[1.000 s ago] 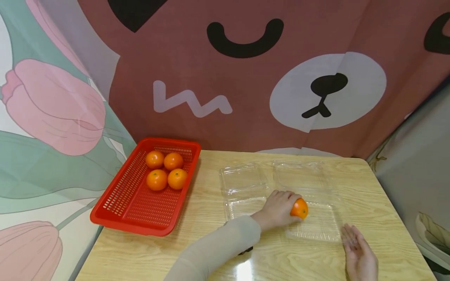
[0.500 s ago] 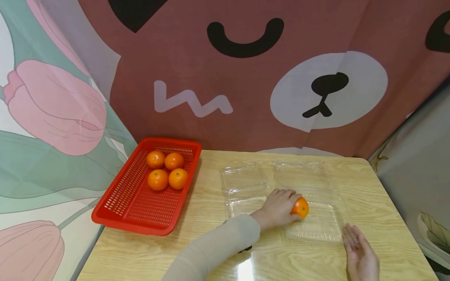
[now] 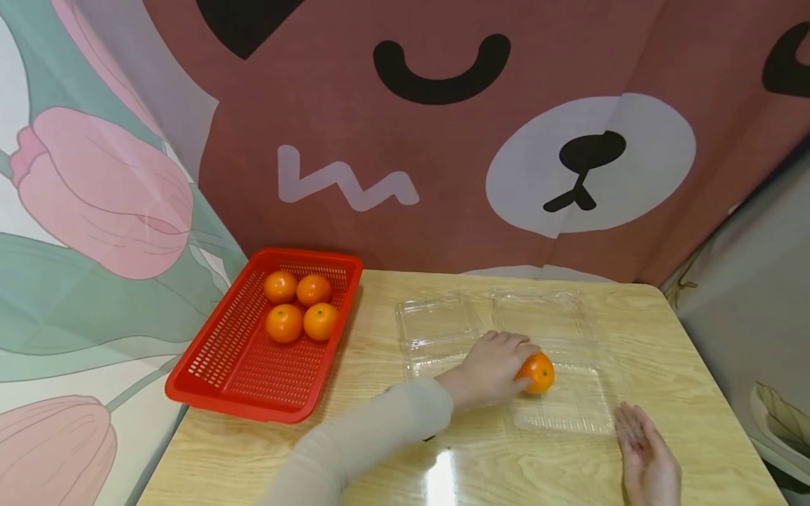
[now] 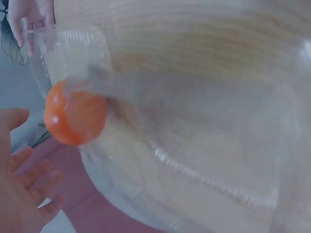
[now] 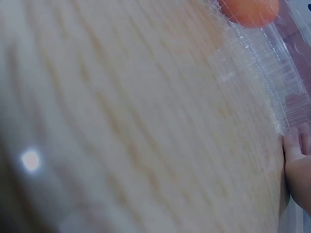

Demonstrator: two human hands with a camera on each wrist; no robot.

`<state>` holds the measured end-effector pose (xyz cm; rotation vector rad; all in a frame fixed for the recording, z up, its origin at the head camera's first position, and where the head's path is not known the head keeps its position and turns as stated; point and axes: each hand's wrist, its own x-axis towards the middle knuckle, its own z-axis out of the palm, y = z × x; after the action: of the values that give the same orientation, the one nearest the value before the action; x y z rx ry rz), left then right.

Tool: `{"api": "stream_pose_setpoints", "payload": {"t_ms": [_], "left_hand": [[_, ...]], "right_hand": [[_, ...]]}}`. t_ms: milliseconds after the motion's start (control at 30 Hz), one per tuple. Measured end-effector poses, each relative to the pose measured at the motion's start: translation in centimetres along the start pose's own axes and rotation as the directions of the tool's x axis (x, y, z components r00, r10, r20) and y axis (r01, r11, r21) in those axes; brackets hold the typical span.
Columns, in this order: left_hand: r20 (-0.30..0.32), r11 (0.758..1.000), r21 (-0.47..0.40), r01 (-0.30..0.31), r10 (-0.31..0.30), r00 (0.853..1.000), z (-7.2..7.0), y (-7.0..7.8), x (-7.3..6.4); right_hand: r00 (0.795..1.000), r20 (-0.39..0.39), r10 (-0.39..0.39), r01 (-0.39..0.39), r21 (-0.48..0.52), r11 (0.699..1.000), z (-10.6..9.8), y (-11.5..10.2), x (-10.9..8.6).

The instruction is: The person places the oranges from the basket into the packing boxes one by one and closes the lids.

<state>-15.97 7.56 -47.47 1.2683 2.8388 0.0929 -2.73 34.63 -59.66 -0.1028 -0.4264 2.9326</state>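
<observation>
An orange [image 3: 538, 373] lies in the near half of an opened clear plastic clamshell box [image 3: 569, 414] at the right of the table. My left hand [image 3: 490, 369] is just left of the fruit. In the left wrist view, the fingers of that left hand [image 4: 24, 179] are spread, with a gap between them and the orange [image 4: 75, 116]. My right hand [image 3: 648, 453], fingers straight and palm turned inward, rests at the box's right edge. The right wrist view shows its fingertips against the rim of the clear box [image 5: 272, 104].
Several more oranges [image 3: 285, 323] sit in a red perforated basket [image 3: 304, 414] at the table's left. A second opened clear box [image 3: 436, 320] lies left of the first, partly behind my left arm. A printed cloth [image 3: 354, 239] hangs along the table's back edge.
My left hand has loosened from the orange and drawn slightly back to the left. The orange stays in the box. My right hand holds its place at the box's edge.
</observation>
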Motion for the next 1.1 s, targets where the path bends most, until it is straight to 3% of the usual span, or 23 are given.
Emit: {"api": "stream_pose_setpoints", "payload": {"t_ms": [167, 233, 433, 600, 833, 1100], "left_hand": [[0.014, 1.000, -0.014, -0.013, 0.014, 1.000, -2.0, -0.6, -0.9], [0.012, 1.000, -0.011, -0.025, 0.026, 1.000, -2.7, -0.9, -1.3], [-0.026, 0.998, -0.004, -0.067, 0.067, 0.997, -4.3, -1.4, -2.9], [-0.054, 0.997, 0.013, -0.077, 0.077, 0.996, -5.2, -2.2, -4.2], [-0.103, 0.999, 0.002, -0.051, 0.051, 0.993, -6.2, -4.4, -6.5], [-0.145, 0.993, -0.121, -0.008, -0.010, 0.989, -7.3, -6.5, -8.6]], "right_hand": [[0.995, 0.096, 0.014, -0.018, 0.039, 0.999, 0.1, 0.2, -0.1], [0.997, 0.078, 0.010, -0.012, 0.023, 1.000, 0.1, 0.2, -0.2], [0.997, -0.074, -0.026, 0.019, -0.098, 0.995, 0.5, 0.1, -0.3], [0.999, -0.049, -0.018, 0.014, -0.072, 0.997, 0.7, 0.0, -0.3], [0.999, -0.045, -0.026, 0.022, -0.092, 0.996, 0.7, 0.2, -0.3], [0.999, -0.044, -0.030, 0.026, -0.090, 0.996, 0.9, 0.2, -0.3]]}}
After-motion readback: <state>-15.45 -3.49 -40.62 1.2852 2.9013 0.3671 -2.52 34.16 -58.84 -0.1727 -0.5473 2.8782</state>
